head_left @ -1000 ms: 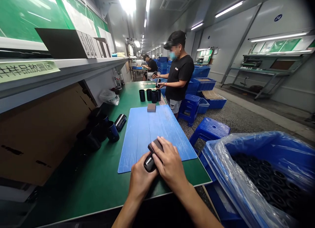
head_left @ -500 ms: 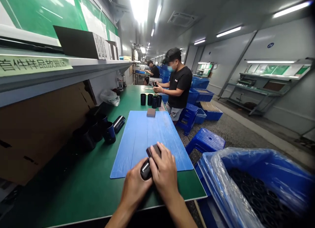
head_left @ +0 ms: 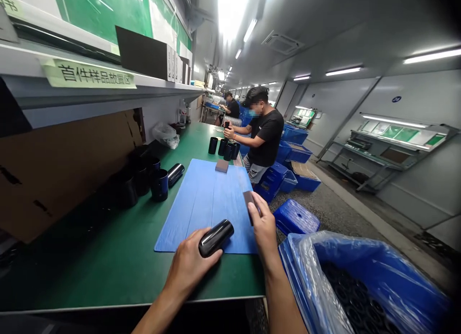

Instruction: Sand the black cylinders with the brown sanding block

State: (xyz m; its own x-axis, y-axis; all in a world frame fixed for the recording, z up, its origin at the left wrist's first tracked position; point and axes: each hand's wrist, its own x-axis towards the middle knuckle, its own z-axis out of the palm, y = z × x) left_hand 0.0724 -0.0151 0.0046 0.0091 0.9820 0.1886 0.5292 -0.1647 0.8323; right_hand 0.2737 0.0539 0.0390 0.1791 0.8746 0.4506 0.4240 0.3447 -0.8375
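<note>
My left hand is wrapped round a glossy black cylinder, tilted with its far end up to the right, over the near edge of a blue mat. To the right, my right hand grips a flat brown sanding block, held apart from the cylinder. A second brown block lies at the mat's far end. Left of the mat, a black cup stands upright beside a black cylinder lying on its side. More dark cups stand in shadow behind them.
The green table carries several upright black cups near a co-worker, who holds a dark piece. A plastic-lined blue bin with many black pieces is at my right, near a blue stool. A shelf overhangs the left.
My right hand has moved off the cylinder to the right with the sanding block. The cylinder in my left hand is now largely uncovered. The view has turned slightly left.
</note>
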